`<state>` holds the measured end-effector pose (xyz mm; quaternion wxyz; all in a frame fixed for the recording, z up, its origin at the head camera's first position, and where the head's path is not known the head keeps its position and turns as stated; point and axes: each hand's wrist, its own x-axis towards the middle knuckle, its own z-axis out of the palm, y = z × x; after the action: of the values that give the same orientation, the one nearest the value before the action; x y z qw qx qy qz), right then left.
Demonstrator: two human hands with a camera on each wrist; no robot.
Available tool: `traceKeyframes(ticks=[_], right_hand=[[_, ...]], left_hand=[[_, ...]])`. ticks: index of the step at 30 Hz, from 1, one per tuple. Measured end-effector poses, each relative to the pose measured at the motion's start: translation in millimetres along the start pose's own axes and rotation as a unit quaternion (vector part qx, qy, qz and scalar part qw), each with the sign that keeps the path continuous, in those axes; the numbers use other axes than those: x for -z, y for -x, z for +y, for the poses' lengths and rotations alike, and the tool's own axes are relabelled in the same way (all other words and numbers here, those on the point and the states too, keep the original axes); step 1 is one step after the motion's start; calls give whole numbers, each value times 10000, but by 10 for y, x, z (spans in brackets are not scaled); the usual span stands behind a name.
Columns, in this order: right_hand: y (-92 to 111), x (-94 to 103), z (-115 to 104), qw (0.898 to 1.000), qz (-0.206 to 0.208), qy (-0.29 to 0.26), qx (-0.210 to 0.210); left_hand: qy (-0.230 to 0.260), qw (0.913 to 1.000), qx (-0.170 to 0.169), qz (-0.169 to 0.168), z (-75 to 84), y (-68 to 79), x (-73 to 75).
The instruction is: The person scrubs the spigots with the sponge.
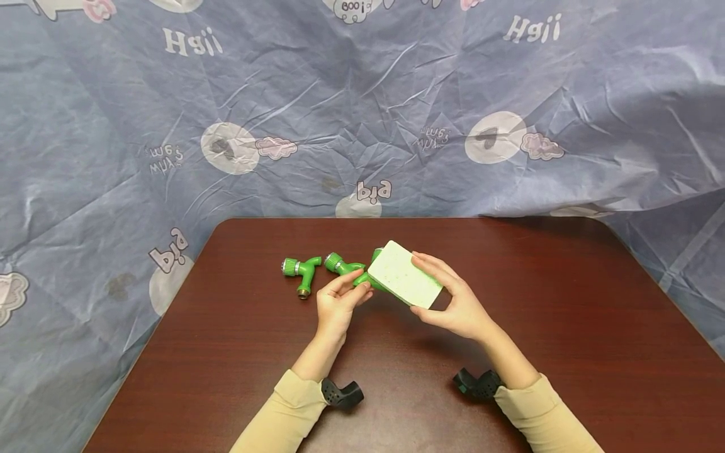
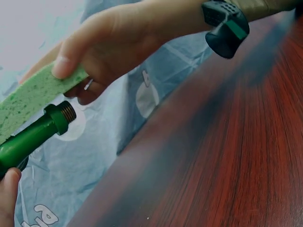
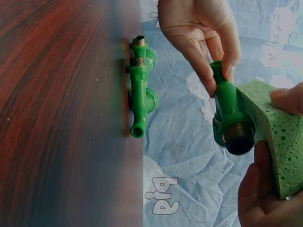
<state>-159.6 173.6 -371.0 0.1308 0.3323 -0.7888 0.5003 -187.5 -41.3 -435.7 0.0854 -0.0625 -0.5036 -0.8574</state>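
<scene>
Left hand [image 1: 335,305]: thumb and fingertips pinching the slim end of the held tap [image 3: 232,104].
Right hand [image 1: 457,305]: gripping the sponge [image 1: 404,274] by its right end, thumb on the near side, fingers on the far side.
Held tap: green, lifted off the table [image 1: 226,377], between the two hands; threaded end free of fingers.
Sponge: pale green block, tilted, lying along the tap's body; from where I stand it hides part of the tap. Whether they touch along the whole length, cannot tell.
Left tap [image 1: 306,272]: flat on the wood, knob to the left, threaded end toward the near side.
Middle tap [image 1: 342,265]: on the wood, just beyond the left hand; a narrow strip of table between it and the left tap.
Far edge: straight, rounded at the corners, a short way past the taps; patterned cloth [image 1: 340,94] behind it.
Side edges: both well apart from the hands.
Room: tight on the left hand's far side, taps close by; broad stretch of wood right of the right hand, another between the forearms.
Wrists: black mount on the left [image 1: 342,394], another on the right [image 1: 477,384], both above the near wood.
</scene>
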Motion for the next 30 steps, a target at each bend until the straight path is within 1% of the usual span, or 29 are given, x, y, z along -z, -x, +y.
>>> traceKeyframes(ticks=[2, 4, 8, 11, 13, 16, 19, 22, 25, 28, 30], right_hand=[[-2, 18, -4, 9999, -92, 109, 5], [-1, 50, -1, 9996, -95, 254, -28], [8, 112, 9, 9987, 178, 395, -270], [12, 116, 24, 9987, 335, 290, -262], [10, 93, 30, 9994, 268, 171, -113], [1, 57, 33, 10000, 41, 63, 66], [-1, 55, 32, 9999, -37, 114, 44], [3, 85, 36, 9997, 113, 209, -85], [4, 113, 31, 9989, 352, 283, -162], [-2, 118, 21, 9983, 510, 265, -84], [-7, 107, 11, 9987, 479, 167, -3]], left_hand=[[28, 10000, 30, 50, 9, -6, 0], [39, 9999, 21, 141, 21, -16, 3], [69, 9996, -35, 276, 43, -30, 17], [97, 9996, -30, 277, 51, -30, 21], [132, 9996, -14, 258, 51, -30, 21], [124, 9996, -47, 266, 61, -32, 20], [115, 9992, -116, 363, 80, -44, 26], [140, 9985, -139, 508, 95, -62, 43], [162, 9981, -90, 589, 103, -74, 61], [165, 9980, -64, 599, 110, -75, 65], [177, 9980, -80, 599, 119, -73, 61]])
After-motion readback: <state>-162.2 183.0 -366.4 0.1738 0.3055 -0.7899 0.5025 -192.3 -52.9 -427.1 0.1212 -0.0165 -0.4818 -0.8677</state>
